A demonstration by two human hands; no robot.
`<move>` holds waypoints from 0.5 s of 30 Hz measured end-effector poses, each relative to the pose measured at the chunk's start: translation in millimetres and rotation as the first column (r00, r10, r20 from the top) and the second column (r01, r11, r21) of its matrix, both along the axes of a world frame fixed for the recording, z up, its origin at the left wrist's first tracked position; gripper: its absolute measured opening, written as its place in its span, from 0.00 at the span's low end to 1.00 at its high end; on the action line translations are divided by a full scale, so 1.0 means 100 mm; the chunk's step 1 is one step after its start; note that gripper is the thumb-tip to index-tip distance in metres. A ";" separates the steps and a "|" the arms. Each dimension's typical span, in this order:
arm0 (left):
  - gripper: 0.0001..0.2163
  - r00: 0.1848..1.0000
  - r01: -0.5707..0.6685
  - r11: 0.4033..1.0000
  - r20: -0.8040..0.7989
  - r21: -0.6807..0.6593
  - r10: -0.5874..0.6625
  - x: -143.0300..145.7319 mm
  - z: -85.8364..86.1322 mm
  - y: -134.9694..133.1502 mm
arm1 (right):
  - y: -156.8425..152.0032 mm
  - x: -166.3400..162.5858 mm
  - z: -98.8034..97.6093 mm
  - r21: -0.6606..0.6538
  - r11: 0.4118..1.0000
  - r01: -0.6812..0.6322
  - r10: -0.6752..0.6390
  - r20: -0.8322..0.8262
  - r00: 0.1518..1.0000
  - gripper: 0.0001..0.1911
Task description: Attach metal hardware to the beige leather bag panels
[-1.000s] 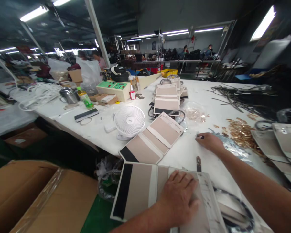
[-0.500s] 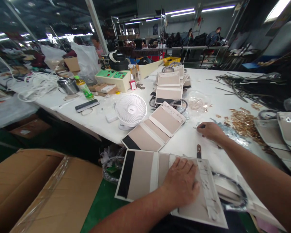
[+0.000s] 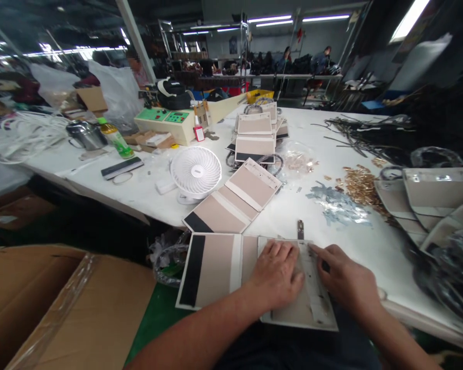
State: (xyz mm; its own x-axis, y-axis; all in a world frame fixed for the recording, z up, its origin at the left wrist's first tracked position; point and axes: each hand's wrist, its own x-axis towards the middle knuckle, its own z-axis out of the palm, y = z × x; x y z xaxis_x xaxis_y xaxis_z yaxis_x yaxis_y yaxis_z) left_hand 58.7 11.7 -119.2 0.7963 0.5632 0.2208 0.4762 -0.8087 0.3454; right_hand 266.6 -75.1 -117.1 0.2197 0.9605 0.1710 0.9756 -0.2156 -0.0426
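Observation:
In front of me lies a beige bag panel with pale borders, a black band at its left end and a clear-covered strip near its right end. My left hand rests flat on the panel, fingers stretched out and slightly apart. At the right-end strip, my right hand has its index fingertip on the panel's upper edge and its other fingers curled. Something small and dark shows by the curled fingers; what they hold is unclear. A small brown-and-metal tab sticks out above the panel's top edge.
A second beige panel lies beyond, beside a white fan. Grey metal pieces and gold-coloured pieces lie in heaps at right. More panels are stacked far right. A cardboard box stands on the left floor.
My right hand has come from the table near the grey metal pieces down to the panel's right-end strip. My left hand stays flat on the panel. The view has shifted to the right.

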 end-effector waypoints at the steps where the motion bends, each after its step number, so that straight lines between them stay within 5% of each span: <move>1: 0.28 1.000 -0.004 1.000 -0.002 0.005 0.004 0.00 0.00 0.00 | 0.01 -0.01 0.02 -0.005 1.000 -0.006 0.006 0.012 1.000 0.20; 15: 0.26 1.000 0.000 1.000 0.001 -0.004 0.000 0.01 0.02 0.02 | 0.03 -0.07 -0.01 0.004 0.997 -0.082 0.082 0.048 0.995 0.19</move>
